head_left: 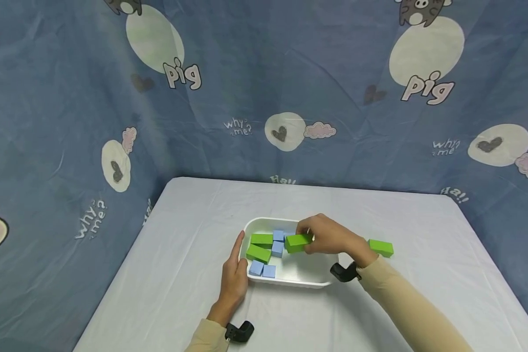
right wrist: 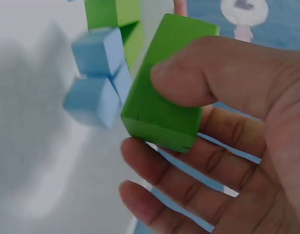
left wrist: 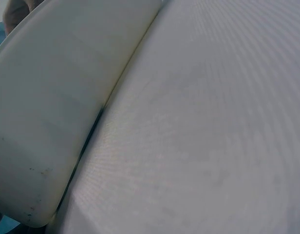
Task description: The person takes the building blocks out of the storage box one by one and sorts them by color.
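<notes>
In the head view my right hand (head_left: 327,234) pinches a green block (head_left: 296,243) above a white tray (head_left: 305,282). The right wrist view shows the thumb on one broad face of that block and fingers behind it. My left hand (head_left: 234,278) rests along the tray's left end, its fingers straight against the outer side and the thumb near the rim. Inside the tray, two green blocks (head_left: 261,239) lie at the left with several blue cubes (head_left: 277,249). One blue cube is partly hidden behind the held block.
Another green block (head_left: 381,248) lies on the white-covered table (head_left: 180,254), right of the tray and beside my right wrist. A blue printed curtain (head_left: 255,88) hangs behind the table and at its sides. Each wrist wears a black camera mount (head_left: 239,332).
</notes>
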Tool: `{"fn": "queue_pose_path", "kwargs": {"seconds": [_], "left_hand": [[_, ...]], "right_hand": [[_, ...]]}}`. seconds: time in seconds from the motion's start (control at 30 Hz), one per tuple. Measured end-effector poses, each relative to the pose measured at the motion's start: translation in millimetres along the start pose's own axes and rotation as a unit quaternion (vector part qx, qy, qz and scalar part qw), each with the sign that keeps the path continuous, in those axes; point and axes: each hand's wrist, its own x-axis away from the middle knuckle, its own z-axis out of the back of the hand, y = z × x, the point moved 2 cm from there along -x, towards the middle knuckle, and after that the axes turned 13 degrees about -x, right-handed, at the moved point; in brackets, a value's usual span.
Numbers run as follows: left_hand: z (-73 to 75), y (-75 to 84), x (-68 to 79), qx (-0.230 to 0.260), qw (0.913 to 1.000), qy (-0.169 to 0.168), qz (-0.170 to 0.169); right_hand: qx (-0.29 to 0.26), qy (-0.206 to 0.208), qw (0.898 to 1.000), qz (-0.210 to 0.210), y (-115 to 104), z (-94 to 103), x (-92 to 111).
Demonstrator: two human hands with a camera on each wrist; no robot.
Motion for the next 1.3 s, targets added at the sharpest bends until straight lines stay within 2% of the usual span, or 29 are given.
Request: {"fn": "queue_pose_path", "kwargs": {"seconds": [0.13, 0.3, 0.43, 0.67, 1.0, 1.3], "left_hand": [[-0.3, 0.2, 0.1, 0.003, 1.0000, -0.003, 0.001], [-0.2, -0.6, 0.1, 0.001, 1.0000, -0.001, -0.003], [0.2, -1.3, 0.2, -0.001, 1.0000, 0.002, -0.004], [0.3, -0.9, -0.5, -0.001, 0.9999, 0.004, -0.009], [-0.8, -0.6, 1.7, 0.007, 1.0000, 0.004, -0.005], [-0.5, 1.1, 0.8, 0.010, 0.9999, -0.009, 0.004]], "right_hand": [[-0.010, 0.037, 0.999, -0.007, 5.0, 18.3, 15.6], [-0.007, 0.094, 0.995, -0.046, 15.3, 41.9, 40.8], [-0.005, 0.124, 0.990, -0.072, 25.3, 55.2, 61.9], [0.004, 0.143, 0.985, -0.097, 41.5, 67.2, 92.5], [0.016, 0.174, 0.973, -0.152, 62.8, 84.5, 127.6], [0.022, 0.190, 0.960, -0.202, 94.1, 96.4, 163.3]]}}
